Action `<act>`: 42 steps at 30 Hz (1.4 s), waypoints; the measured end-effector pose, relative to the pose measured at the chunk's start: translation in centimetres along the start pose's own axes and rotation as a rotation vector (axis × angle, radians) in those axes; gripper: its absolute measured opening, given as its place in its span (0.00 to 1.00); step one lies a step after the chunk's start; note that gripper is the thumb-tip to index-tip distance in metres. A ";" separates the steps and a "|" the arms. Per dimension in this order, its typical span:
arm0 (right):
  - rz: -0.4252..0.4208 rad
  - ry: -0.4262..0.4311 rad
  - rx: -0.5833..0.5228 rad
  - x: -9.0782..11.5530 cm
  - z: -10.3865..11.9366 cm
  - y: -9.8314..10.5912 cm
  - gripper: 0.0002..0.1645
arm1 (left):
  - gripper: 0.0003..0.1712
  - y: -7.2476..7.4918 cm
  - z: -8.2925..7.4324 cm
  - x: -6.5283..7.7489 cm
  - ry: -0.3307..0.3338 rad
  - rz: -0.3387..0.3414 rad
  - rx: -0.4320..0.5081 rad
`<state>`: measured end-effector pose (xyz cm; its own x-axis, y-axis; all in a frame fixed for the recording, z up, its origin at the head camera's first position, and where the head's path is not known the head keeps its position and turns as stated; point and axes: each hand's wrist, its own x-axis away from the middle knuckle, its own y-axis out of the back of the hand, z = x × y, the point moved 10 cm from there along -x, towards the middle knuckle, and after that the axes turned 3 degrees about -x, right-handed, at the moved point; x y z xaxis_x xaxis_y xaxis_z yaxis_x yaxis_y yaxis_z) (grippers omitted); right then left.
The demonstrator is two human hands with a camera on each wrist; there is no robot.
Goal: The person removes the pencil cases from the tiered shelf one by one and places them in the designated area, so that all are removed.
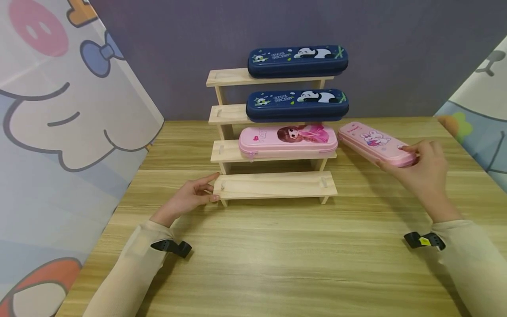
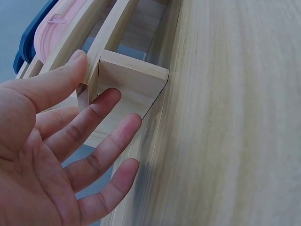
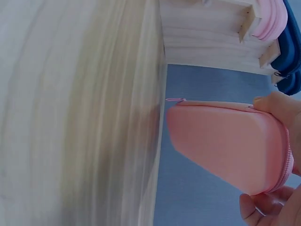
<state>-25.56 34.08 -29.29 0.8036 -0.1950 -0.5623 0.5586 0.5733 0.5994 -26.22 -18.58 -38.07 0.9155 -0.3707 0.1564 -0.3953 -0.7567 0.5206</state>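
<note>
A four-step wooden display rack (image 1: 273, 185) stands on the table. At the left end of its lowest step, my left hand (image 1: 190, 196) holds the board between thumb and forefinger; the other fingers (image 2: 106, 155) are spread loosely below. My right hand (image 1: 428, 169) grips the near end of a pink pencil case (image 1: 372, 141) with a white bunny print. This case is tilted and raised off the table, right of the rack; its plain pink underside (image 3: 221, 146) shows in the right wrist view. The lowest step bears nothing.
On the third step down lies a pink pencil case (image 1: 289, 141) with a doll print. Navy panda cases lie on the second step (image 1: 297, 105) and the top step (image 1: 297, 61). A grey wall (image 1: 178, 53) stands behind; cartoon panels (image 1: 79, 88) flank the table.
</note>
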 end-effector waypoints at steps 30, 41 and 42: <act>0.768 -0.180 0.316 2.7 -2.4 -7.5 0.71 | 0.41 -0.1 0.0 0.0 -0.021 -0.001 0.007; 0.897 -0.187 0.333 2.7 -2.9 -8.0 0.73 | 0.41 0.0 0.0 0.0 -0.017 -0.003 -0.013; 0.907 -0.185 0.333 2.7 -3.0 -8.0 0.73 | 0.41 -0.1 0.1 0.0 -0.017 -0.001 -0.017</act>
<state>-28.50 31.33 -37.30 0.9600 0.0705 0.2709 -0.2790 0.3195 0.9056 -26.23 -18.55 -38.15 0.9145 -0.3793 0.1411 -0.3928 -0.7482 0.5347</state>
